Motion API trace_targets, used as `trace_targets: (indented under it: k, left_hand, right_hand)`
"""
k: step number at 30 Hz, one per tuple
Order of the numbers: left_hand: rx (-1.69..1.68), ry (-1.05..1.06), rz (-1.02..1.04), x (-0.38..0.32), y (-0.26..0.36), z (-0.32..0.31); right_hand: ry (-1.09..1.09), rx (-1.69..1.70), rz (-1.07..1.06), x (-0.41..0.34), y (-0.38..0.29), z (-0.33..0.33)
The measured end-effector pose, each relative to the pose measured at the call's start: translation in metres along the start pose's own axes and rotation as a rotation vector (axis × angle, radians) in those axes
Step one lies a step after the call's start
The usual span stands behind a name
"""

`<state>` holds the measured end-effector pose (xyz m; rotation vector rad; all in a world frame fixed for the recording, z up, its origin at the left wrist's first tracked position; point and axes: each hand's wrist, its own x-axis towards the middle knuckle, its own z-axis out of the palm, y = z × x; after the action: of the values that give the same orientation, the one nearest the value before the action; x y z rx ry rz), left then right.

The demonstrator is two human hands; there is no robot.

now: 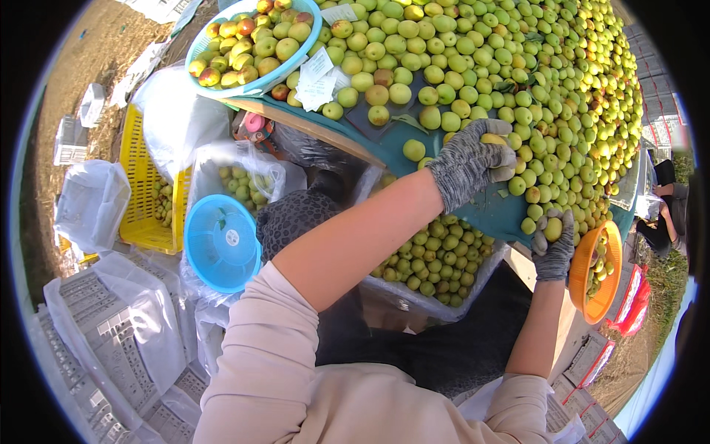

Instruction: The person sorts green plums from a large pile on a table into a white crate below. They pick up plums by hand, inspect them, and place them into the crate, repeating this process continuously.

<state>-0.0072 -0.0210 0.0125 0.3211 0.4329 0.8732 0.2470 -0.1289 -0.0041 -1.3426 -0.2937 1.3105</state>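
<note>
A grey knit work glove covers my left hand (pixel 471 161), which reaches over the front of a large heap of round green fruit (pixel 477 61). Its fingers close around a yellowish fruit (pixel 492 139). Farther right, my right hand (pixel 554 250), gloved alike, cups another fruit (pixel 553 228) at the heap's lower edge. The heap lies on a table with a dark green cloth (pixel 488 213). Under my left forearm, a crate lined with clear plastic (pixel 460 308) holds many more of the fruit. An orange plastic basket (pixel 594 272) with some fruit hangs or stands just right of my right hand.
A light-blue basket (pixel 310 41) of redder fruit sits on the table's left, beside paper slips (pixel 316 91) bearing writing. Lower left are a blue basket (pixel 222 244) with a leaf, a yellow crate (pixel 130 183) and stacked grey crates (pixel 105 333). Another person (pixel 668 205) is at far right.
</note>
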Motion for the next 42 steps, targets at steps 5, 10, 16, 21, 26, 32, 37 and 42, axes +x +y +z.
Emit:
trace_targets:
  k: [5, 10, 16, 21, 26, 32, 37, 42]
  left_hand:
    - [0.695, 0.106, 0.182, -0.055, 0.028, 0.023]
    - [0.758, 0.353, 0.736, -0.134, 0.084, -0.031]
    - [0.593, 1.119, 0.357, -0.229, 0.120, -0.211]
    - [0.654, 1.360, 0.272, -0.245, 0.095, -0.313]
    - [0.828, 1.441, 0.327, -0.231, 0.112, -0.333]
    - [1.011, 0.816, 0.626, -0.184, 0.128, -0.184]
    - [1.746, 0.065, 0.613, -0.144, 0.036, -0.033]
    - [2.267, -0.258, 0.684, -0.099, -0.017, 0.006]
  right_hand:
    - [-0.049, -0.038, 0.070, -0.013, 0.016, -0.006]
    - [-0.023, -0.021, 0.059, -0.027, 0.016, -0.021]
    - [-0.002, -0.047, 0.039, -0.020, 0.024, -0.026]
    - [-0.026, -0.009, 0.075, -0.019, 0.025, -0.014]
    - [-0.106, 0.013, 0.113, -0.024, 0.017, -0.006]
    - [-0.518, 0.046, 0.139, -0.036, 0.027, 0.009]
    - [-0.606, 0.001, 0.234, -0.050, 0.031, 0.027]
    - [-0.647, -0.183, 0.216, -0.065, 0.037, 0.020]
